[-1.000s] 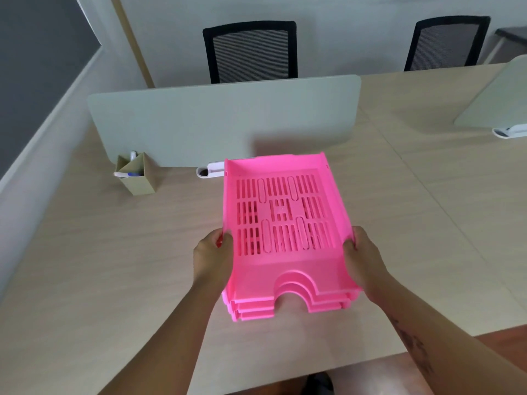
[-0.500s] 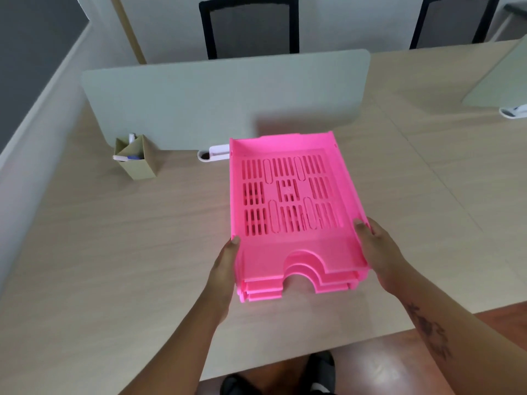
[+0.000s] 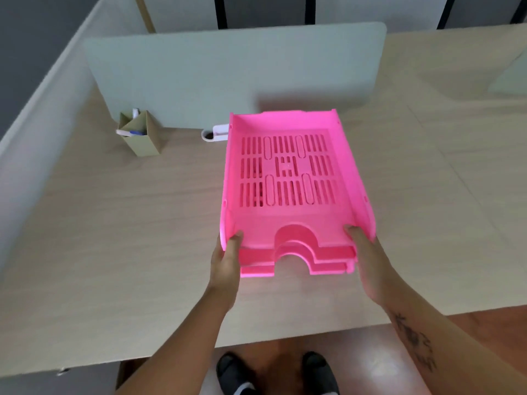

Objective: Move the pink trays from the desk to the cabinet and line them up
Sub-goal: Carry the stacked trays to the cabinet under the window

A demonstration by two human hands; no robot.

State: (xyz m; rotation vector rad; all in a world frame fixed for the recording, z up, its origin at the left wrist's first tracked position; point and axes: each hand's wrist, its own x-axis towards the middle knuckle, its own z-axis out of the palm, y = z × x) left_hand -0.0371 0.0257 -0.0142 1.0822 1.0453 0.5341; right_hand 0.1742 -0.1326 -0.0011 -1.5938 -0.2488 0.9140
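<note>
A nested stack of pink trays (image 3: 288, 178), with slotted floors and arched front cut-outs, is held above the wooden desk (image 3: 114, 238). My left hand (image 3: 226, 260) grips the stack's near left corner, thumb over the rim. On the near right corner my right hand (image 3: 368, 260) holds it the same way. Three tray fronts show stepped at the near edge. The cabinet is not in view.
A grey divider panel (image 3: 228, 72) stands across the desk behind the trays. A cardboard pen holder (image 3: 139, 135) sits at the left by the panel, and a white clip (image 3: 215, 134) holds the panel's base. Chair backs show beyond. My shoes (image 3: 273, 374) are on the floor below.
The tray stack has been lifted and drawn toward me, its near end raised. Both hands slid from the stack's sides to its near corners. The view tilted further down.
</note>
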